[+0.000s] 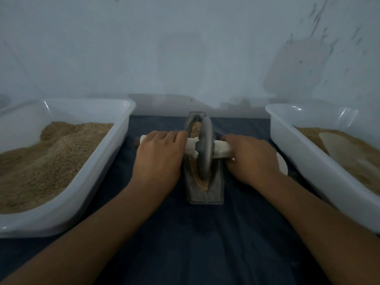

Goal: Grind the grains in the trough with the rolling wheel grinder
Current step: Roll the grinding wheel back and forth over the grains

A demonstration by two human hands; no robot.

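Two bare forearms reach up from the bottom of the frame over a dark blue cloth (197, 243). At the middle of the frame the left hand (159, 159) curls its fingers over the left end of a white handle bar (190, 148). The right hand (249, 159) wraps around the right end of the same bar. Between the hands stands the grey grinding wheel (204, 149), up on its edge in a narrow grey trough (194, 192). The trough points away from the person. Tan grains (200, 182) lie in its groove, in front of the wheel and behind it.

A white tub (67, 192) of grain sits at the left of the frame. Another white tub (308, 161) sits at the right, with a pale scoop (337, 145) lying in its grain.

Things could go wrong from here. If one hand pushes harder than the other, the wheel may tip and climb out of the groove. If the push is too fast, the wheel may run off the far end, and grains may fly onto the cloth. The trough looks light, so it may slide on the cloth. The right hand is very close to the wheel and the trough's edge, so its fingers may get pinched.
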